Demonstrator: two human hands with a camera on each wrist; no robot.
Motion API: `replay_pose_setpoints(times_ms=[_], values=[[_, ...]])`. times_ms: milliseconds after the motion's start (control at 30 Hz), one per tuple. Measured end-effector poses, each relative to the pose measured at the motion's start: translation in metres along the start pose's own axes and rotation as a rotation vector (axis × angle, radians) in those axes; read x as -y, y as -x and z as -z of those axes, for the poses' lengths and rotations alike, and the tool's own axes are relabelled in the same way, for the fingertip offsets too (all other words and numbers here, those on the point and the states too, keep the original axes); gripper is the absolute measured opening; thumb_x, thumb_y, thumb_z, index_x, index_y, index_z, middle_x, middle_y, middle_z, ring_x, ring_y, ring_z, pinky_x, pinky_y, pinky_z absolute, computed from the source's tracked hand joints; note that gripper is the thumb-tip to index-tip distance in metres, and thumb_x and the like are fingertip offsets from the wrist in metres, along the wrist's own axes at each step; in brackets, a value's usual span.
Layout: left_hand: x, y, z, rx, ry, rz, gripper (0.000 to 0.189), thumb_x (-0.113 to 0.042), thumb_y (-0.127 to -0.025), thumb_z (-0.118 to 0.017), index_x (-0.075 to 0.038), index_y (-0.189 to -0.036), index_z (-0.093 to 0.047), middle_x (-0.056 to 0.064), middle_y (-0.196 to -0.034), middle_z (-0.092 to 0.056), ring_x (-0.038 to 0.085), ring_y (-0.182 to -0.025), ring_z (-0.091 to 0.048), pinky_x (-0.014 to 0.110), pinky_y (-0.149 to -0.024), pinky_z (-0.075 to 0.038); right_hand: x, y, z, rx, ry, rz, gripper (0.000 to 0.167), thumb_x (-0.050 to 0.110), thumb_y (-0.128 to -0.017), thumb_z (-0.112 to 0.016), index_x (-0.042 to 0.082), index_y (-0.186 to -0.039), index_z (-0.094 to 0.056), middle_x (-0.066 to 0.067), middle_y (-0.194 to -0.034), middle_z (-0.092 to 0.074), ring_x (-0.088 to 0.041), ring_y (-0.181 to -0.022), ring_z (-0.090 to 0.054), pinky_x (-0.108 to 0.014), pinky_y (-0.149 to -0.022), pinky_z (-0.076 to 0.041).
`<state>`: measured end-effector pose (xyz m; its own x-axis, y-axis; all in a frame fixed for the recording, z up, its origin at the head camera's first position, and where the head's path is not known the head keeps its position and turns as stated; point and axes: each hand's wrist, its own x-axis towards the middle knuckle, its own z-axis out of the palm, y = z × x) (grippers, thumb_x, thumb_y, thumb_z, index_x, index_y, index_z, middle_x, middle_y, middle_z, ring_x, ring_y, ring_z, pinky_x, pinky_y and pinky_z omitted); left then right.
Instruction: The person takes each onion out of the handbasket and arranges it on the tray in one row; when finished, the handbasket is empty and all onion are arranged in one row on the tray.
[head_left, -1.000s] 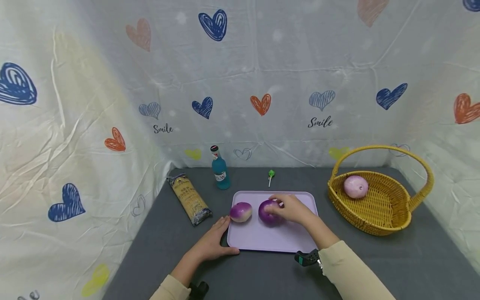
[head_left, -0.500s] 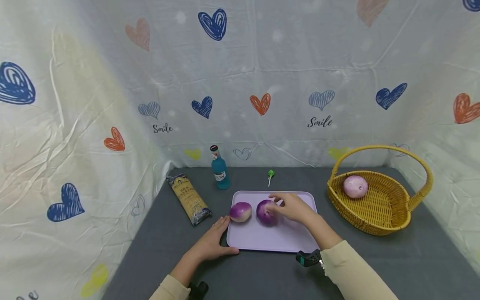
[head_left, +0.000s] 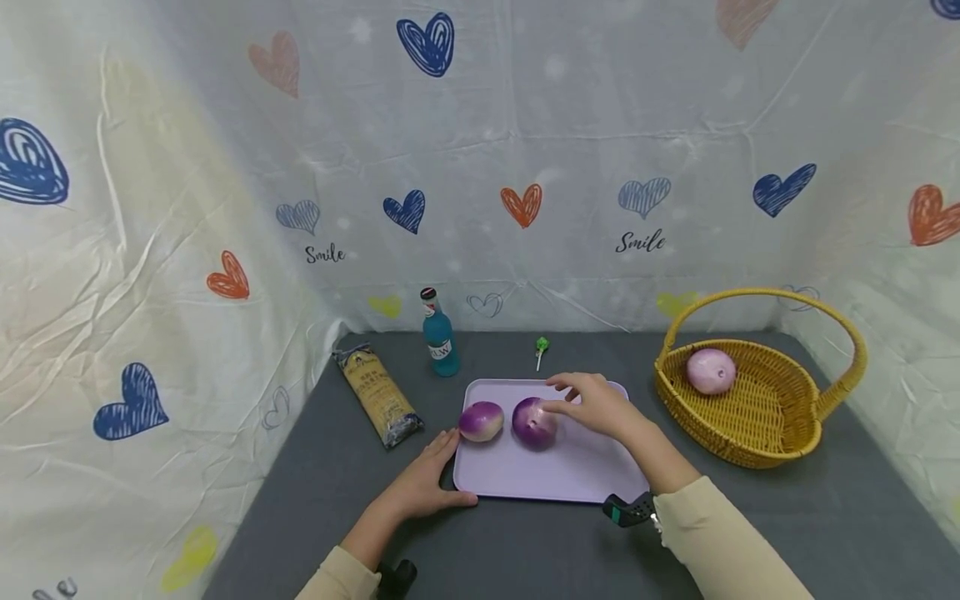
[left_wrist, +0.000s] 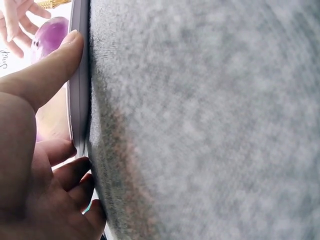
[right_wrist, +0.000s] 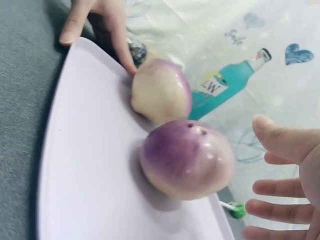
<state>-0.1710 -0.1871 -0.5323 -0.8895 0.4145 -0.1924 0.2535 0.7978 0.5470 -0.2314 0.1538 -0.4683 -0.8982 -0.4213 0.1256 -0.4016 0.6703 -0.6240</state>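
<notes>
Two purple-and-white turnips lie on a pale lilac tray [head_left: 510, 479]. The left turnip [head_left: 482, 422] sits by the tray's left edge, and the other turnip [head_left: 535, 423] lies near the middle. My left hand [head_left: 423, 483] rests against the tray's front left corner, thumb along the front edge and fingers at the left side. My right hand [head_left: 600, 407] is over the tray's right part, beside the middle turnip. In the right wrist view, a gap shows between that turnip [right_wrist: 187, 160] and the spread fingers of my right hand [right_wrist: 295, 185].
A yellow wicker basket [head_left: 750, 454] with a raised handle stands at the right, a pinkish turnip [head_left: 711, 372] inside. Behind the tray are a blue bottle [head_left: 441, 342] and a green lollipop [head_left: 542, 350]. A yellow packet [head_left: 378, 396] lies at the left.
My right hand has let go of the middle turnip and drawn back up and to the right. That turnip has settled slightly to the left. My left hand has stayed put.
</notes>
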Motion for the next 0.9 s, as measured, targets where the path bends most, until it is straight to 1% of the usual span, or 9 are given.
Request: replay_pose_setpoints(times_ms=[133, 200, 333, 533, 700, 900], values=[[0.0, 0.0, -0.001, -0.001, 0.004, -0.005, 0.115, -0.065, -0.077, -0.077, -0.007, -0.161, -0.024, 0.013, -0.168, -0.022, 0.036, -0.156, -0.017, 0.059, -0.121, -0.024, 0.0, 0.004, 0.009, -0.034, 0.003, 0.027, 0.044, 0.036, -0.093, -0.074, 0.009, -0.128, -0.068, -0.011, -0.123, -0.071, -0.03, -0.104, -0.068, -0.048, -0.087, -0.057], [0.001, 0.0, -0.002, -0.003, 0.0, -0.007, 0.115, -0.065, -0.077, -0.077, -0.007, -0.161, -0.024, 0.014, -0.167, -0.023, 0.036, -0.155, -0.017, 0.059, -0.121, -0.025, -0.002, 0.005, 0.013, -0.047, 0.005, 0.047, 0.044, 0.033, -0.092, -0.074, 0.008, -0.128, -0.068, -0.012, -0.122, -0.071, -0.031, -0.104, -0.069, -0.05, -0.089, -0.056], [0.002, 0.0, -0.001, -0.002, -0.001, -0.004, 0.115, -0.065, -0.077, -0.077, -0.008, -0.161, -0.025, 0.013, -0.167, -0.023, 0.035, -0.155, -0.017, 0.059, -0.121, -0.025, -0.006, 0.008, 0.019, -0.05, 0.011, 0.053, 0.046, 0.031, -0.091, -0.076, 0.008, -0.131, -0.067, -0.013, -0.123, -0.071, -0.031, -0.105, -0.069, -0.053, -0.09, -0.056], [0.002, -0.002, 0.0, -0.006, 0.0, -0.025, 0.114, -0.065, -0.078, -0.077, -0.006, -0.16, -0.024, 0.014, -0.167, -0.023, 0.034, -0.156, -0.017, 0.058, -0.121, -0.025, -0.012, 0.013, 0.028, -0.056, 0.023, 0.059, 0.048, 0.025, -0.089, -0.079, 0.009, -0.132, -0.066, -0.015, -0.124, -0.07, -0.032, -0.104, -0.07, -0.051, -0.088, -0.057], [0.003, -0.001, 0.0, -0.008, 0.004, -0.025, 0.114, -0.065, -0.078, -0.077, -0.006, -0.161, -0.024, 0.015, -0.167, -0.023, 0.035, -0.155, -0.017, 0.059, -0.121, -0.025, -0.016, 0.019, 0.036, -0.065, 0.014, 0.067, 0.049, 0.019, -0.086, -0.081, 0.007, -0.131, -0.066, -0.017, -0.125, -0.07, -0.035, -0.106, -0.069, -0.053, -0.087, -0.057], [0.003, 0.0, 0.0, -0.01, -0.004, -0.024, 0.115, -0.065, -0.078, -0.076, -0.006, -0.161, -0.024, 0.015, -0.167, -0.023, 0.035, -0.155, -0.018, 0.059, -0.121, -0.025, -0.023, 0.025, 0.044, -0.091, 0.035, 0.066, 0.048, 0.016, -0.085, -0.082, 0.006, -0.129, -0.067, -0.019, -0.124, -0.07, -0.034, -0.103, -0.069, -0.051, -0.083, -0.058]])
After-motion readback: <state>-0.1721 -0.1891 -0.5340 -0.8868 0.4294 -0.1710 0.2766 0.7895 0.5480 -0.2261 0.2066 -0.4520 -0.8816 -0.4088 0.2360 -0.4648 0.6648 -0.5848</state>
